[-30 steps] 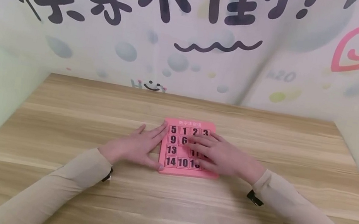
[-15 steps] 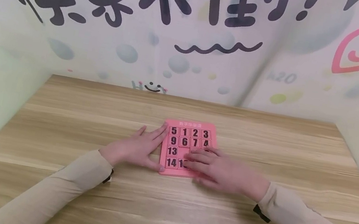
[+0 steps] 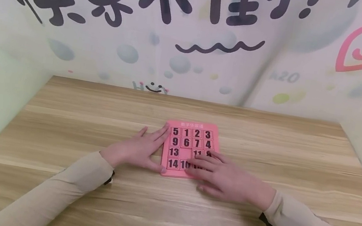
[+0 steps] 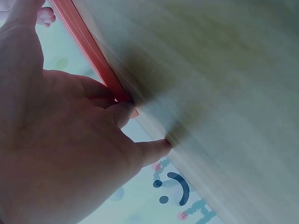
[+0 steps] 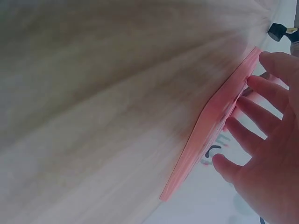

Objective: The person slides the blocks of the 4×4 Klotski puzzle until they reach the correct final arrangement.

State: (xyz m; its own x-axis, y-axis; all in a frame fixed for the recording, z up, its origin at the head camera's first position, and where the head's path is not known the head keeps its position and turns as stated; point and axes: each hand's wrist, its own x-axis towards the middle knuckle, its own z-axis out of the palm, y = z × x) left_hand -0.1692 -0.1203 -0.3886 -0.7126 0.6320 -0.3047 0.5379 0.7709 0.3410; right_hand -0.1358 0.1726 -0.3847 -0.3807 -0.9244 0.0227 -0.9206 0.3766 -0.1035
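A pink number sliding puzzle (image 3: 196,125) lies flat on the table in the head view. One slot (image 3: 185,153), second from the left in the third row, shows bare pink. My left hand (image 3: 138,147) spreads along its left side, fingertips at the upper edge and thumb at the lower corner. The left wrist view shows those fingers touching the puzzle's side (image 4: 93,58). My right hand (image 3: 229,180) lies over the lower right tiles, fingers extended, covering part of the bottom row. In the right wrist view, its fingers reach over the puzzle's edge (image 5: 210,116).
The puzzle sits on a wood-grain table (image 3: 165,213). Behind it stands a white wall (image 3: 97,60) with black lettering and printed drops, and pale side walls flank the table. A black strap piece (image 3: 268,222) hangs below the right sleeve.
My right hand has moved down and slightly right across the puzzle, uncovering the upper right tiles. The left hand stays at the puzzle's left side.
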